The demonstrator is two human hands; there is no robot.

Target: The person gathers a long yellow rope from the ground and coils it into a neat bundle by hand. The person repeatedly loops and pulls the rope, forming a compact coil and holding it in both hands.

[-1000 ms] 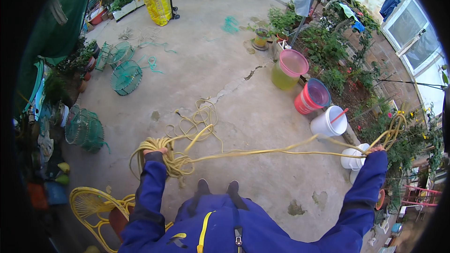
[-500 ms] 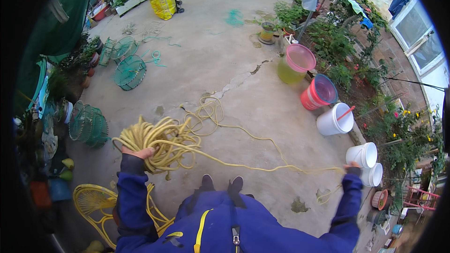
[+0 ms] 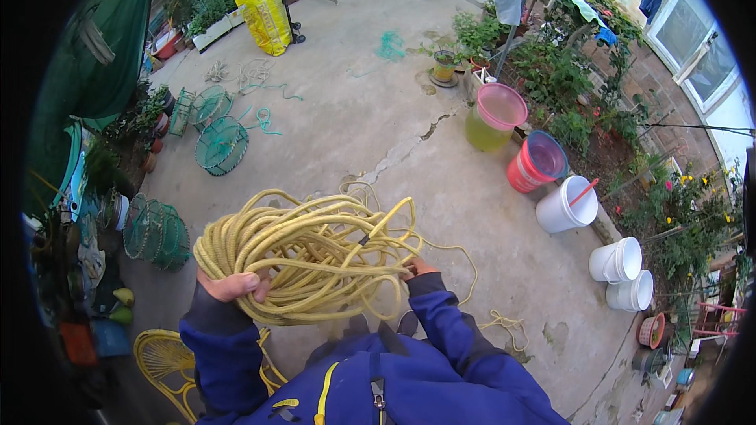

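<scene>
A thick bundle of looped yellow rope hangs in front of me, low in the view. My left hand grips its left side, fingers and thumb wrapped round several loops. My right hand is closed on rope at the bundle's right side, its fingers partly hidden by the strands. Loose lengths of the same rope lie on the concrete beyond the bundle and to the right, near my feet.
Green wire traps lie to the left. Buckets line the planted bed on the right. A yellow cane chair is at lower left. A yellow sack on a trolley stands at the back.
My right hand has moved inward from far right to the bundle, bringing rope with it. My left hand has come slightly lower, and the bundle now looks larger and more spread.
</scene>
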